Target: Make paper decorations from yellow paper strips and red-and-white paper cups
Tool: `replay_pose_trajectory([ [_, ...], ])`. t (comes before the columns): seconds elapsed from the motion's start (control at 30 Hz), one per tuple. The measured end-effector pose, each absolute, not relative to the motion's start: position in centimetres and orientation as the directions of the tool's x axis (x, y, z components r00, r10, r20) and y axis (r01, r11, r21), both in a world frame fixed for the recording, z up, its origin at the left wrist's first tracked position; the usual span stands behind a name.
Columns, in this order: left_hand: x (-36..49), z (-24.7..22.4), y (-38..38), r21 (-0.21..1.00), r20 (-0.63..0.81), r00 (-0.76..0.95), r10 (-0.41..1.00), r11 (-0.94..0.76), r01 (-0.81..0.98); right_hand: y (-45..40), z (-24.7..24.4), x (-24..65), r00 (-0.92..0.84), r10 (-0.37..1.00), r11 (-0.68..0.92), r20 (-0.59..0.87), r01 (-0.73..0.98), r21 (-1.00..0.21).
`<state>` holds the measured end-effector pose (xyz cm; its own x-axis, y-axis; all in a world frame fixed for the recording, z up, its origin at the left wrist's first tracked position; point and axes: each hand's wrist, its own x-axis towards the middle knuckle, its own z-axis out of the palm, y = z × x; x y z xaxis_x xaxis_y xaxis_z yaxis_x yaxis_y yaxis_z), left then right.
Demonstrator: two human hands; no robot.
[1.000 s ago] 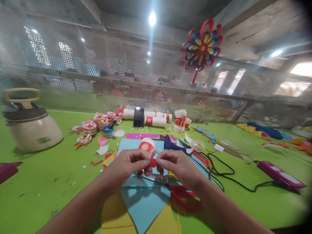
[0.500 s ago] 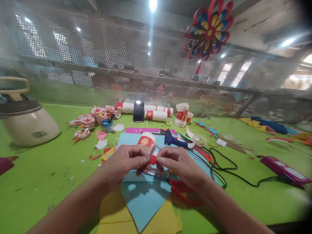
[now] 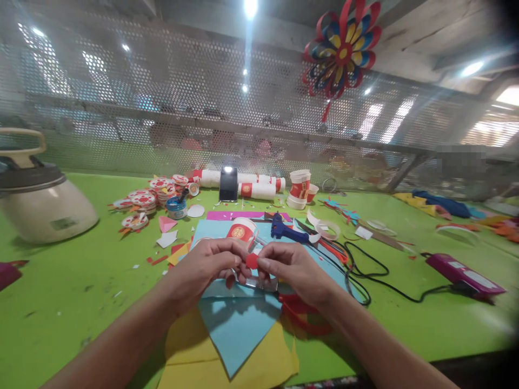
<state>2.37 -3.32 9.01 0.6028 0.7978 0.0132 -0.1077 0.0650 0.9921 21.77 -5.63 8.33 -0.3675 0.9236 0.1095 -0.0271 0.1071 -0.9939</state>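
Note:
A small red paper piece [image 3: 252, 261] with a rounded outline is held up between my two hands. My right hand [image 3: 286, 268] pinches its right edge between thumb and forefinger. At its left edge, the curled fingers of my left hand [image 3: 217, 262] close on it, the thumb drawn slightly back. Just behind the fingers, a red and white paper cup [image 3: 242, 230] lies tilted on light blue paper [image 3: 239, 329]. Below my hands is a clear, shiny strip [image 3: 259, 283], partly hidden. Red-handled scissors [image 3: 302, 316] lie under my right wrist.
A blue glue gun [image 3: 286, 229] and its black cable lie beyond my right hand, near a tape roll [image 3: 327, 230]. A magenta power device [image 3: 464, 274] is at right. Cup tubes [image 3: 257, 190], decorated discs [image 3: 141, 198], a blue jar [image 3: 177, 207] and a large pot [image 3: 48, 208] stand farther back.
The red piece has turned and shows more of its face. My left thumb has slid back a little, while my right hand keeps its pinch. The view has shifted slightly.

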Motion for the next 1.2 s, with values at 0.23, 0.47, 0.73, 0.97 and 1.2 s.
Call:
replay_pose_trajectory([
  [0.23,2.7,9.1,-3.5,0.998,0.013,0.591,0.806,0.025,-0.057,-5.6,7.7,21.8,-0.391,0.913,0.102,0.114,-0.051,-0.993],
  [0.47,2.9,8.9,-3.3,1.0,0.024,0.573,0.819,-0.025,-0.006,-5.5,7.6,21.7,-0.392,0.908,0.154,0.147,-0.014,-0.988],
  [0.73,2.8,8.9,-3.1,0.999,0.008,0.566,0.825,0.011,-0.031,-5.1,7.5,22.2,-0.332,0.932,0.165,0.147,0.025,-0.986],
  [0.97,2.9,8.5,-3.0,0.999,0.041,0.583,0.812,-0.037,-0.02,-5.3,7.2,21.6,-0.388,0.915,0.128,0.114,0.009,-0.992],
  [1.2,2.7,8.8,-3.0,1.0,0.019,0.612,0.79,-0.003,-0.028,-5.3,7.2,21.6,-0.396,0.915,0.073,0.076,-0.023,-0.997],
])
